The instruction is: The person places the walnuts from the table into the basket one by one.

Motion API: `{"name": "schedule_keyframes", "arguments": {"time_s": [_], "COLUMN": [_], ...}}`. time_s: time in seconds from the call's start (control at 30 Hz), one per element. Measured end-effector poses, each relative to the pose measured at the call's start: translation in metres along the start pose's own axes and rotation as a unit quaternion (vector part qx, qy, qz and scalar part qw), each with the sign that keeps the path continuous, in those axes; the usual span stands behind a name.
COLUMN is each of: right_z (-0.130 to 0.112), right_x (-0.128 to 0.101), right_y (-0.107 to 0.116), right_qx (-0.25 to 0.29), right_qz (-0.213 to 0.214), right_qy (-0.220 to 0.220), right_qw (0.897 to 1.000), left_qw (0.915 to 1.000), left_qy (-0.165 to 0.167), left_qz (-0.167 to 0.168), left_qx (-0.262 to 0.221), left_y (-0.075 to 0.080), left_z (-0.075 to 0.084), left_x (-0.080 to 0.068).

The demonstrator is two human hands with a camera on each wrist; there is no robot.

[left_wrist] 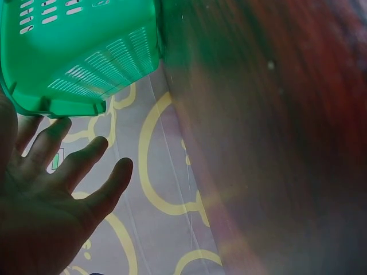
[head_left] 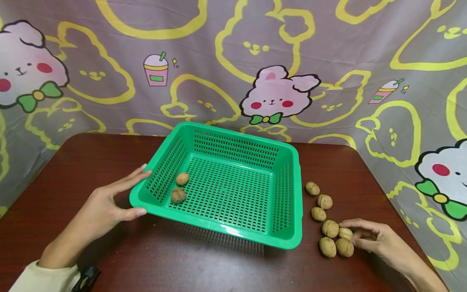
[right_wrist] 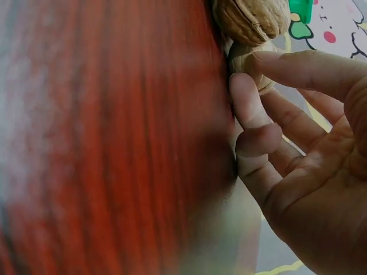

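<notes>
A green plastic basket (head_left: 233,230) with slotted walls stands on the table, two walnuts (head_left: 178,195) lying inside by its left wall. My left hand (head_left: 103,207) holds the basket's near left corner, thumb at the front rim and fingers at the side rim. In the left wrist view, the other fingers (left_wrist: 109,183) of that hand are spread below the rim. To the basket's right, my right hand (head_left: 381,243) pinches a walnut (head_left: 345,234) between thumb and fingertips. Around it sit several other walnuts (head_left: 327,247), close together; one touches the pinched walnut in the right wrist view.
Three more walnuts (head_left: 324,201) lie farther back along the basket's right side. The dark reddish-brown table (head_left: 219,267) meets a grey cloth backdrop (head_left: 219,52) with yellow rabbit outlines, which hangs behind and to the sides.
</notes>
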State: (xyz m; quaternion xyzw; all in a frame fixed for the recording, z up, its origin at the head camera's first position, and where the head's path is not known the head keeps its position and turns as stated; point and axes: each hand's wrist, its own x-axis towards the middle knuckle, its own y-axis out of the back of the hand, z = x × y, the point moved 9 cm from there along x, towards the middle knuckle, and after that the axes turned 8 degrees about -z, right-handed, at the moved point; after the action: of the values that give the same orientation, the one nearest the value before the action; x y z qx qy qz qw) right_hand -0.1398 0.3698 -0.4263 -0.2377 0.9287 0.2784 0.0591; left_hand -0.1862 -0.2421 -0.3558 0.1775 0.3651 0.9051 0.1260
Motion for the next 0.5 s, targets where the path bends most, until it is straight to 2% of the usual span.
{"name": "schedule_keyframes", "arguments": {"time_s": [0.17, 0.33, 0.5], "right_z": [-0.002, -0.002, -0.021], "right_x": [0.005, 0.007, 0.009], "right_y": [0.002, 0.012, 0.030], "right_qx": [-0.031, -0.052, -0.058], "right_qz": [0.014, 0.038, 0.079], "right_qy": [0.014, -0.002, -0.005], "right_qw": [0.999, 0.998, 0.995], "left_qw": [0.9999, 1.0000, 1.0000], "left_qy": [0.008, 0.005, 0.003], "left_qz": [-0.001, -0.004, -0.003], "left_qx": [0.007, 0.000, -0.002], "left_y": [0.001, -0.001, 0.000], "left_z": [-0.001, -0.001, 0.000], "left_x": [0.000, 0.000, 0.000]}}
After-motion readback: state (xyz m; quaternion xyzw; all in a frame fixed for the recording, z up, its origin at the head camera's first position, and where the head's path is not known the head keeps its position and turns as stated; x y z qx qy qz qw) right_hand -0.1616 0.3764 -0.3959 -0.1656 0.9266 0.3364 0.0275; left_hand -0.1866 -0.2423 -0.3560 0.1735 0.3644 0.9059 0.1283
